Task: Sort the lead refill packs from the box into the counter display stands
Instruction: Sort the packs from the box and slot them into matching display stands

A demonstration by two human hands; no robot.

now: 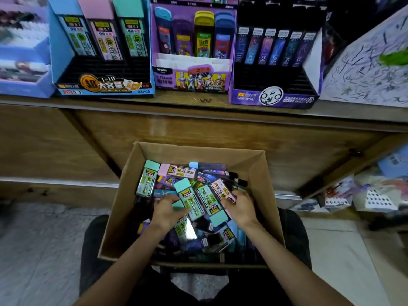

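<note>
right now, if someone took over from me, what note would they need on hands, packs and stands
Left hand: in the box, fingers curled at a mint-capped pack; whether the grip has closed is unclear.
Right hand: fingertips at a pink pack; grip unclear too.
Done: on the counter, the blue stand has three packs, the Ultraman stand four, the dark purple stand six slim ones.
Left: the box is full of mixed packs and the front slots look open, so most of the sorting is ahead.
</note>
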